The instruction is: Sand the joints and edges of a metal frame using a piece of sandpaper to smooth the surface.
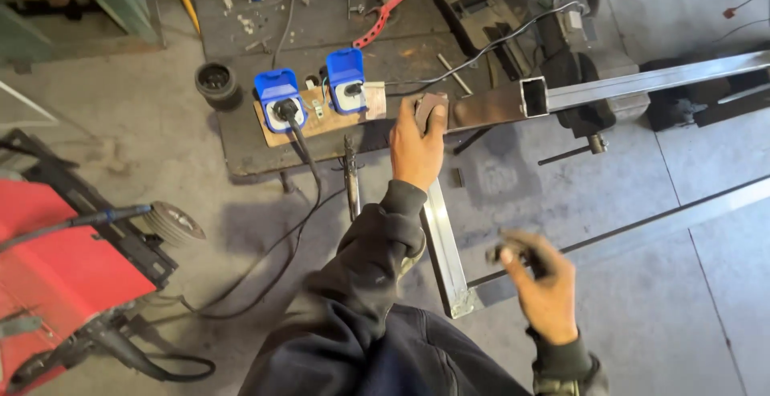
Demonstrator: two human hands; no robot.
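My left hand (417, 143) pins a small flat grey metal piece (429, 109) against the corner where two square steel tubes (577, 91) meet, steadying it. Below that corner, my right hand (541, 280) hovers, fingers curled around something small, dark and blurred.

My left hand (417, 143) rests on the steel tube (489, 105) at the bench's (241, 151) right edge; socket board (317, 107) lies left, my right hand (541, 284) nearer me.
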